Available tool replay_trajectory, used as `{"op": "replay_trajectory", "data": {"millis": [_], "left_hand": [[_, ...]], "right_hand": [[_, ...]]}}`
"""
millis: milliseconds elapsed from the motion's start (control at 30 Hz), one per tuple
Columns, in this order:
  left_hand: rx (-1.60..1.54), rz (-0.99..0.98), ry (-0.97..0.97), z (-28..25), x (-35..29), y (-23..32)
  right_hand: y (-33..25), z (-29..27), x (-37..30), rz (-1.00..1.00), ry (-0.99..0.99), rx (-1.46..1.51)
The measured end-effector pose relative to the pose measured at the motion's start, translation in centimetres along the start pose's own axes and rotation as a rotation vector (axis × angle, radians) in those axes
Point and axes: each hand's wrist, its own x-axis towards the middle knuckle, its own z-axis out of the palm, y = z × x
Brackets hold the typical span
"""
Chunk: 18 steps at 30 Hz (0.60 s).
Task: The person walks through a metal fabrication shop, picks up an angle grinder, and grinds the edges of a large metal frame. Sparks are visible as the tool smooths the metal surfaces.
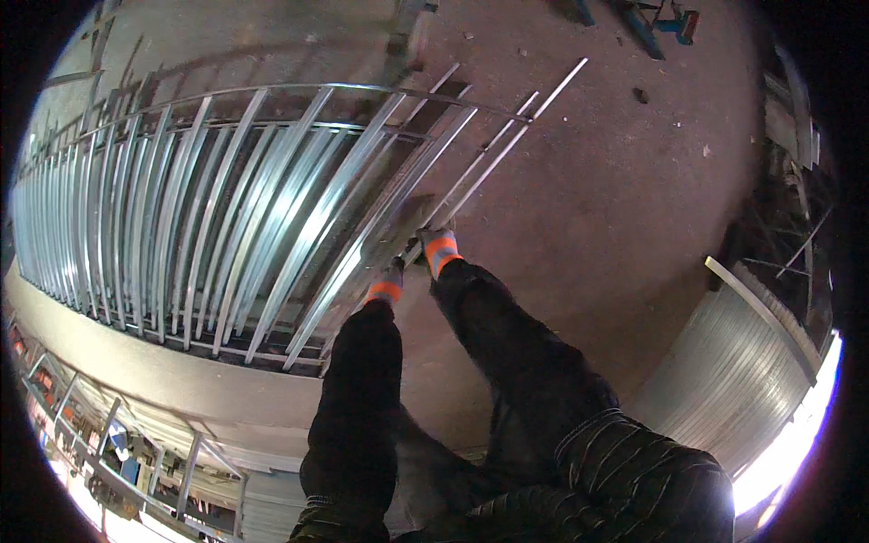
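From the left one of two fisheye cameras worn side by side on a person's head, we look steeply down past dark sleeves (353, 398) that rise from the lower edge. Our view is upright, its left the person's own left, with the left hand (391, 279) and right hand (439, 249) near mid-picture, beyond the forearms. The wide lens takes in floor (615, 181) ahead and to the right; on our left, the rails of a metal frame (323, 217) bow toward the round black rim. We catch bright light (801, 443) at lower right.
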Motion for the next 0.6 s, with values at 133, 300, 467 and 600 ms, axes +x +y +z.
{"op": "replay_trajectory", "data": {"millis": [133,300,467,600], "left_hand": [[0.054,-0.107,-0.115,-1.4,-1.9,1.7],[-0.133,0.165,0.301,-5.5,-13.8,4.4],[-0.17,0.395,0.669,-10.7,-32.0,-7.2],[-0.211,-0.29,0.666,-6.3,-47.0,-24.4]], "right_hand": [[3.9,0.4,2.9,-0.164,0.091,-0.318],[3.1,-2.9,-2.7,-0.565,-0.089,-1.341],[-0.5,-10.3,-13.1,-0.141,-0.244,-1.158],[-4.3,-19.6,-16.8,-0.527,-0.379,-1.823]]}}
